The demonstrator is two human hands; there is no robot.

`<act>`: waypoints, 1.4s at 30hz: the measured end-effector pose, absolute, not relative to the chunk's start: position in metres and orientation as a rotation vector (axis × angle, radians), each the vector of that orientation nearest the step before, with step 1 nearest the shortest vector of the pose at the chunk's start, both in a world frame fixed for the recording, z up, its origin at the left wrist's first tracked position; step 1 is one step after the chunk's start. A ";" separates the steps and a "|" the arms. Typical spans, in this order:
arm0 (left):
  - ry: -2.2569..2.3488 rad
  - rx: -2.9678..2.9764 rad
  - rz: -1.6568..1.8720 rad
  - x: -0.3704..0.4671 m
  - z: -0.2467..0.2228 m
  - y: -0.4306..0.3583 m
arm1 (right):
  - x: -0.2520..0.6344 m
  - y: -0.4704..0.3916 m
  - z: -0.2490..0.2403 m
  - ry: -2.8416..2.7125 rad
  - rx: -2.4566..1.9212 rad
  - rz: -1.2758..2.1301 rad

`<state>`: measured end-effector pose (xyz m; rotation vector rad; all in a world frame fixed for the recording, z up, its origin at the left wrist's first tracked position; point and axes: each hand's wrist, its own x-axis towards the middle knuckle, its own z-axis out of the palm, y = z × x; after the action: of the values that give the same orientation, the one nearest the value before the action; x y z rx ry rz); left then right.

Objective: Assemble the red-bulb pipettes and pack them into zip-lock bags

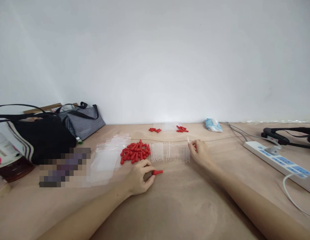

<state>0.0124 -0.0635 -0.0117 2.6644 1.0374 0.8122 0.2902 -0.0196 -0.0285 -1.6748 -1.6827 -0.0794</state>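
Observation:
A red rubber dropper bulb (158, 172) is pinched between the thumb and fingers of my left hand (141, 178), its narrow end pointing right. My right hand (200, 151) is closed at the right end of a row of clear dropper tubes (159, 152). A pale tube tip (188, 140) sticks up by its fingertips, and a bit of red shows between the fingers; whether the two are joined I cannot tell. A heap of red dropper bulbs (135, 151) lies just beyond my left hand, touching the row's left end.
Clear zip bags (107, 160) lie left of the heap. By the wall are more tubes (169, 127) between two small groups of red bulbs (155, 130). Bags (45, 136) and a jar (12, 163) stand left. A tissue pack (213, 125), power strip (279, 161) and cables are right.

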 end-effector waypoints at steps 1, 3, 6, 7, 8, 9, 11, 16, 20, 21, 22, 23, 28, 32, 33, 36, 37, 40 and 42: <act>1.058 2.639 0.795 0.013 -0.012 -0.064 | 0.286 -0.025 -0.031 -1.724 -1.580 -0.032; 1.093 2.599 0.767 0.015 -0.012 -0.063 | 0.275 -0.039 -0.036 -1.824 -1.434 0.045; 1.130 2.559 0.752 0.022 -0.014 -0.061 | 0.259 -0.058 -0.041 -1.963 -1.292 0.102; 1.135 2.552 0.759 0.026 -0.015 -0.060 | 0.255 -0.062 -0.041 -1.998 -1.253 0.127; 1.131 2.547 0.768 0.029 -0.015 -0.059 | 0.251 -0.066 -0.041 -2.023 -1.221 0.153; 1.127 2.539 0.780 0.032 -0.016 -0.058 | 0.249 -0.069 -0.040 -2.042 -1.191 0.179; 1.127 2.496 0.808 0.037 -0.017 -0.056 | 0.245 -0.073 -0.038 -2.087 -1.133 0.225; 1.148 2.328 0.831 0.040 -0.017 -0.055 | 0.241 -0.075 -0.033 -2.199 -1.046 0.299; 1.115 2.310 0.814 0.039 -0.017 -0.054 | 0.239 -0.075 -0.034 -2.206 -1.044 0.305; 1.115 2.316 0.808 0.039 -0.017 -0.054 | 0.239 -0.075 -0.034 -2.203 -1.045 0.305; 1.116 2.325 0.808 0.039 -0.017 -0.054 | 0.239 -0.075 -0.034 -2.198 -1.047 0.304; 1.115 2.332 0.810 0.039 -0.017 -0.054 | 0.239 -0.075 -0.034 -2.193 -1.049 0.303; 1.075 2.352 0.798 0.040 -0.018 -0.053 | 0.237 -0.075 -0.033 -2.189 -1.065 0.305; 1.058 2.371 0.825 0.041 -0.019 -0.051 | 0.234 -0.076 -0.032 -2.178 -1.046 0.360; 1.056 2.380 0.831 0.041 -0.019 -0.051 | 0.234 -0.076 -0.032 -2.176 -1.038 0.376; 1.046 2.434 0.830 0.041 -0.017 -0.053 | 0.234 -0.075 -0.030 -2.199 -1.026 0.413; 1.036 2.458 0.823 0.040 -0.017 -0.054 | 0.235 -0.075 -0.030 -2.217 -1.025 0.414; 0.985 2.528 0.801 0.040 -0.016 -0.057 | 0.239 -0.072 -0.028 -2.280 -1.026 0.365; 0.943 2.571 0.789 0.039 -0.017 -0.058 | 0.241 -0.071 -0.027 -2.322 -1.019 0.299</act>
<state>0.0393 -0.0578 -0.0168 2.5710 0.9434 0.7886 0.2406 -0.0710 -0.0272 -1.0188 -2.3225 0.2985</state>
